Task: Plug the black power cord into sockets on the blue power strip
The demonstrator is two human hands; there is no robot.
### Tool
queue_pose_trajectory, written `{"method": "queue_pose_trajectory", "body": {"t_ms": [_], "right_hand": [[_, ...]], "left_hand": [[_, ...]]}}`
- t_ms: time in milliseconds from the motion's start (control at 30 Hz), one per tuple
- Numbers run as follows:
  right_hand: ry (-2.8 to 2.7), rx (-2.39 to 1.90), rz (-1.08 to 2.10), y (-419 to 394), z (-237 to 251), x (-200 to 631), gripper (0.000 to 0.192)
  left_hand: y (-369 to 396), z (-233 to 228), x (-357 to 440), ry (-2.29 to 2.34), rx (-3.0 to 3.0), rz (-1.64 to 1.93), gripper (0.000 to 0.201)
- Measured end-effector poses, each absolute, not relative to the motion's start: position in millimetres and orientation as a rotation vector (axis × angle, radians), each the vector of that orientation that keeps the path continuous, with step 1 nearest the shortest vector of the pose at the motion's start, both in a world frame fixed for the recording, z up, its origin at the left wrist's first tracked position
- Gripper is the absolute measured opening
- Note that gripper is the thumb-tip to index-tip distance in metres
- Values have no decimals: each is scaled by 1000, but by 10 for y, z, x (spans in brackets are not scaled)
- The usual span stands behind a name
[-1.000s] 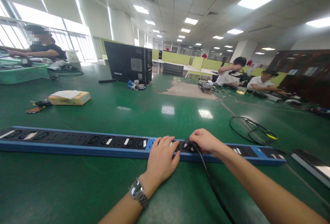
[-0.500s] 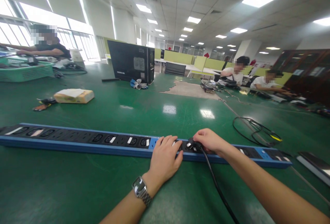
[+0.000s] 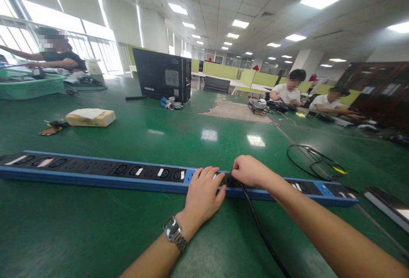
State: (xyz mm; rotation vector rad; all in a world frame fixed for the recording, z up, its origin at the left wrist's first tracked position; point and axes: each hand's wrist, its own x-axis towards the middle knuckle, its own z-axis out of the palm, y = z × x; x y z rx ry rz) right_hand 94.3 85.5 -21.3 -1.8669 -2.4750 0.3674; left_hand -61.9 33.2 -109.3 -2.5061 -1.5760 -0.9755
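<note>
1. There is one view only, from a camera worn on the person's head, so no second view shares the scene.
2. It faces forward and slightly down across the green table [image 3: 96, 235], from that table's near edge.
3. It sits close above the person's forearms; the table's far edge lies well off.
4. The ceiling fills the upper half.

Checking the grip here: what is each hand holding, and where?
Right hand grips the black plug at its head; left hand presses flat on the long blue power strip.
</note>
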Motion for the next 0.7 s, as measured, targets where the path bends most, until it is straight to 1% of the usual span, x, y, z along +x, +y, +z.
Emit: {"method": "queue_pose_trajectory", "body": {"t_ms": [267,500,700], "right_hand": [[-2553,-1920,71,715,-242,880,25],[-2519,-1947,-182,459,-393,700,26],[-2486,-1944,-217,447,-440,688,25]], "left_hand": [[333,-1087,-624,-1580,-2508,-983,31],[330,-1073,-623,-1575,-2516,-988,32],[327,-1069,-620,-1570,-2512,-1006,32]]}}
